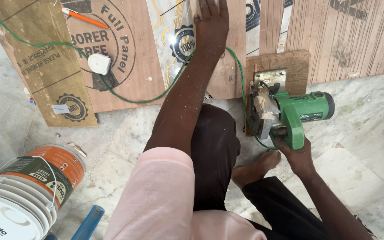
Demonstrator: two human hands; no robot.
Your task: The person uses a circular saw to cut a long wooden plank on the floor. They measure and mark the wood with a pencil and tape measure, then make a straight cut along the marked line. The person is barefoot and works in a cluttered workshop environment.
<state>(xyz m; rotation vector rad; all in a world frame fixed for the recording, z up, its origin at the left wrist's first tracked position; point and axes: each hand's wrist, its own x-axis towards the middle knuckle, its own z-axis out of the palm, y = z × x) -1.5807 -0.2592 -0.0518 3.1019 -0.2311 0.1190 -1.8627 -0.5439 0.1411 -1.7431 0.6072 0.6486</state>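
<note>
Left hand (210, 24): laid flat, fingers spread wide, pressed palm-down on the narrow brown plywood strip (227, 66); nothing grasped.
Right hand (296, 153): closed around the handle of the green handheld circular saw (290, 113).
Saw position: set at the near end of the strip, blade guard just beside its right edge, metal base plate resting on a small square plywood offcut (290, 62).
Power lead: thin green cable (125, 95) looped from the saw across the boards, passing beneath the left forearm, towards the upper left corner.
Stock: large printed plywood sheets (112, 53) laid side by side on the pale marble floor (361, 142).
Small items on the sheets: orange pencil (83, 18); white round tape measure (99, 63).
Nearby: stacked white and orange plastic paint buckets (27, 191) at lower left.
Body: bare foot (256, 169) planted on the floor below the saw.
Progress, as judged: saw brought to the strip's near end; no finished kerf visible along the strip, so most of the cut apparently left; sawdust scattered on the strip and floor.
</note>
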